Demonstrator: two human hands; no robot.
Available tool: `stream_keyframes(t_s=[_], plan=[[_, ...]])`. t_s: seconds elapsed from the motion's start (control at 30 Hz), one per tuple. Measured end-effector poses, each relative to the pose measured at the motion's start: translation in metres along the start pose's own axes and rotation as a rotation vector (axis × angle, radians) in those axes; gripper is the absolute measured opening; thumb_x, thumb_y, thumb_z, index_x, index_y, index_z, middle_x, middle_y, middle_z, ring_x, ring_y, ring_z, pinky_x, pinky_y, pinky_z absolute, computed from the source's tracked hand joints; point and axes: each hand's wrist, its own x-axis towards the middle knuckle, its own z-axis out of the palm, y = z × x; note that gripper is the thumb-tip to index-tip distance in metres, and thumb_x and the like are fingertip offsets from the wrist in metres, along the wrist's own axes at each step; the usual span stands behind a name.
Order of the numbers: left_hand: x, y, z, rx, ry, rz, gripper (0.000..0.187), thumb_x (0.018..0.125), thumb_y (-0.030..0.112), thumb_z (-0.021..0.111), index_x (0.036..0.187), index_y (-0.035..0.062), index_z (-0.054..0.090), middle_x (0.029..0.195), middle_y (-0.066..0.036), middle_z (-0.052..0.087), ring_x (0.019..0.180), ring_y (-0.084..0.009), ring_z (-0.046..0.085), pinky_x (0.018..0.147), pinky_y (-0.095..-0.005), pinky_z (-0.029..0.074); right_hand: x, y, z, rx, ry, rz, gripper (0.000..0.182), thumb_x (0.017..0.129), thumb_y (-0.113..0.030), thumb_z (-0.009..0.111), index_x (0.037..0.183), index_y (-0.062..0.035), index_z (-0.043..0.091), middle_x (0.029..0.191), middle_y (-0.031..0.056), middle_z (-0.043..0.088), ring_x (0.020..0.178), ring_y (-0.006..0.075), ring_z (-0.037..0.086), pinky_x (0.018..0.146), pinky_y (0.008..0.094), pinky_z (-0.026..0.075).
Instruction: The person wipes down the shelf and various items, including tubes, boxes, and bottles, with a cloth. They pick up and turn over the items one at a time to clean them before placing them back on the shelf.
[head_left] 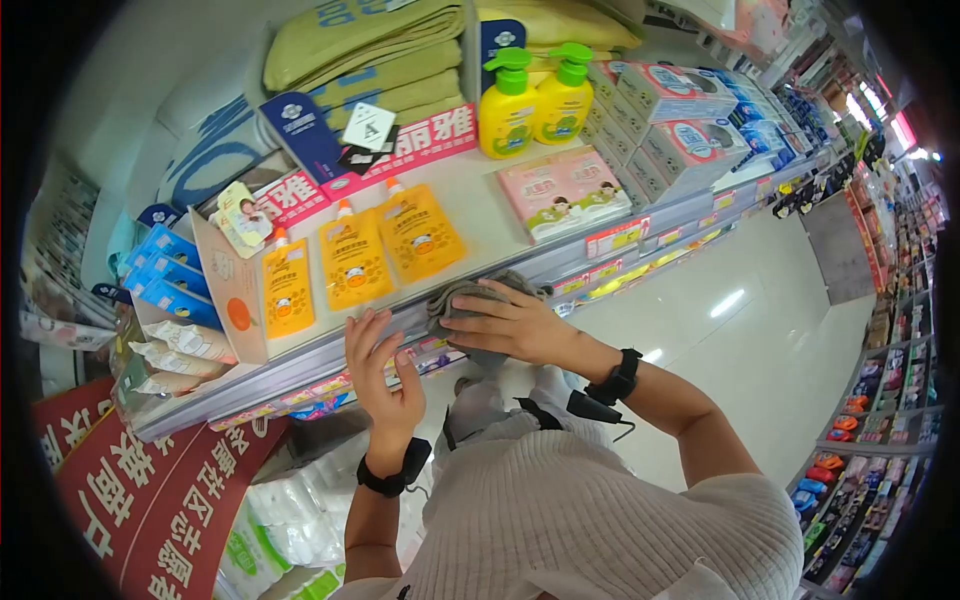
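So the grey cloth (447,293) is bunched up right at the near edge of the shelf (488,238), under the right hand (515,322). That hand has its fingers spread over the top of it, but the thumb is hidden, so I can't tell if it's actually pinching the cloth. The left hand (383,375) is just left of the cloth, not touching it, open with the fingers loosely extended and a bit apart, close to the shelf edge. Three yellow pouches (355,258) lie on the shelf, far and left of the cloth. The pink pack (563,195) is on the far right side of it, with two green-pump bottles (508,115) standing farther back and stacked boxes (690,150) off to the right.
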Motion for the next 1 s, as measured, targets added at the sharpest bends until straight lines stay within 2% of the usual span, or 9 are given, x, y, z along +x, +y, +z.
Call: stream_keyframes(t_s=[0.13,0.23,0.37,0.47,0.6,0.63,0.67,0.83,1.0], plan=[[0.018,0.031,0.035,-0.071,-0.068,0.013,0.017,0.082,0.004,0.046,0.098,0.0018,0.050,0.113,-0.016,0.053,0.112,-0.0333,0.046,0.101,-0.0505,0.025,-0.034,0.013,-0.030,0.121,0.101,0.098,0.043,0.069,-0.013,0.056,0.112,-0.0148,0.054,0.125,0.0003,0.048,0.119,0.0212,0.040,0.100,0.0399,0.030],[0.038,0.059,0.072,-0.118,-0.080,0.039,0.022,0.076,0.002,0.051,0.098,0.0034,0.053,0.111,-0.013,0.055,0.109,-0.0324,0.048,0.099,-0.0503,0.029,-0.064,0.029,-0.065,0.285,0.227,0.234,0.057,0.054,-0.005,0.067,0.109,-0.0121,0.055,0.115,0.0032,0.053,0.108,0.0252,0.047,0.086,0.0405,0.036],[0.063,0.097,0.122,-0.017,-0.194,0.064,0.030,0.075,0.003,0.053,0.105,0.0031,0.051,0.115,-0.014,0.052,0.114,-0.0334,0.044,0.102,-0.0493,0.025,-0.111,0.049,-0.101,0.231,0.386,0.301,0.051,0.059,-0.008,0.065,0.109,-0.0123,0.055,0.116,0.0055,0.053,0.107,0.0282,0.048,0.085,0.0397,0.037],[0.077,0.107,0.147,0.163,-0.120,0.033,0.034,0.074,0.003,0.054,0.108,0.0043,0.050,0.117,-0.014,0.051,0.116,-0.0333,0.041,0.103,-0.0488,0.022,-0.137,0.064,-0.120,0.244,0.432,0.307,0.047,0.061,-0.008,0.064,0.107,-0.0121,0.057,0.116,0.0067,0.053,0.106,0.0289,0.049,0.085,0.0397,0.037],[0.098,0.096,0.144,0.242,-0.071,-0.173,0.049,0.074,0.018,0.065,0.117,0.0033,0.046,0.128,-0.015,0.041,0.118,-0.0329,0.038,0.102,-0.0424,0.025,-0.160,0.075,-0.135,0.242,0.460,0.291,0.047,0.058,-0.007,0.068,0.104,-0.0116,0.059,0.113,0.0076,0.055,0.104,0.0291,0.050,0.083,0.0390,0.038],[0.102,0.089,0.139,0.259,-0.160,-0.206,0.060,0.071,0.027,0.069,0.120,0.0028,0.044,0.130,-0.018,0.037,0.119,-0.0339,0.037,0.100,-0.0401,0.028,-0.165,0.078,-0.137,0.255,0.446,0.279,0.049,0.057,-0.007,0.070,0.104,-0.0114,0.059,0.113,0.0070,0.055,0.103,0.0290,0.050,0.082,0.0385,0.038],[0.106,0.085,0.138,0.270,-0.147,-0.223,0.060,0.071,0.027,0.069,0.120,0.0028,0.044,0.130,-0.018,0.037,0.119,-0.0339,0.037,0.100,-0.0401,0.028,-0.168,0.081,-0.139,0.269,0.435,0.262,0.049,0.057,-0.007,0.070,0.104,-0.0114,0.059,0.113,0.0070,0.055,0.103,0.0290,0.050,0.082,0.0385,0.038],[0.112,0.087,0.140,0.303,-0.411,-0.282,0.077,0.066,0.041,0.071,0.125,0.0012,0.041,0.132,-0.024,0.034,0.123,-0.0387,0.031,0.101,-0.0410,0.028,-0.164,0.089,-0.145,0.416,0.390,0.239,0.047,0.057,-0.007,0.070,0.103,-0.0107,0.059,0.112,0.0080,0.055,0.102,0.0287,0.051,0.082,0.0378,0.039],[0.119,0.085,0.126,0.263,-0.515,-0.290,0.079,0.067,0.036,0.072,0.128,0.0007,0.036,0.135,-0.025,0.030,0.126,-0.0359,0.029,0.103,-0.0390,0.026,-0.134,0.082,-0.129,0.558,0.404,0.230,0.045,0.060,-0.009,0.071,0.103,-0.0094,0.059,0.112,0.0085,0.056,0.102,0.0287,0.051,0.083,0.0382,0.039]])
